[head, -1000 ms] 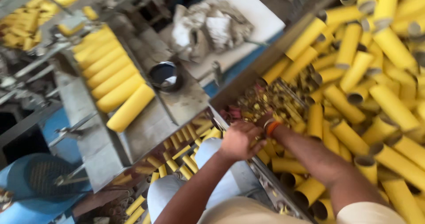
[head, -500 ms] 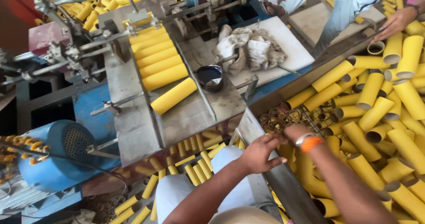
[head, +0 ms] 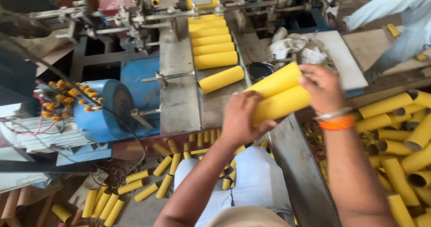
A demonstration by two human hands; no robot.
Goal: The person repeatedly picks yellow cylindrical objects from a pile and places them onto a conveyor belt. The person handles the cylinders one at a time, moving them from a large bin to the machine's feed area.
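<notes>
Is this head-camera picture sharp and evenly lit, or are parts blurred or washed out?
Head view: soft, even daylight with no hard shadows; the two yellow cardboard tubes, gripped between left hand and right hand, are fairly sharp; the pale sleeve of another person at top right looks washed out; straight machine edges lean outward near the frame's borders, a wide-lens effect.

Both bare forearms reach forward from the lower edge of the view and converge near the centre. The left hand (head: pixel 242 119) is curled, fingers wrapped and thumb pointing right, knuckles up. The right hand (head: pixel 321 88) sits slightly higher, palm turned inward, fingers bent in a clasp. Its wrist wears an orange thread band (head: pixel 336 123) and a thin metal bangle (head: pixel 331 115).
</notes>
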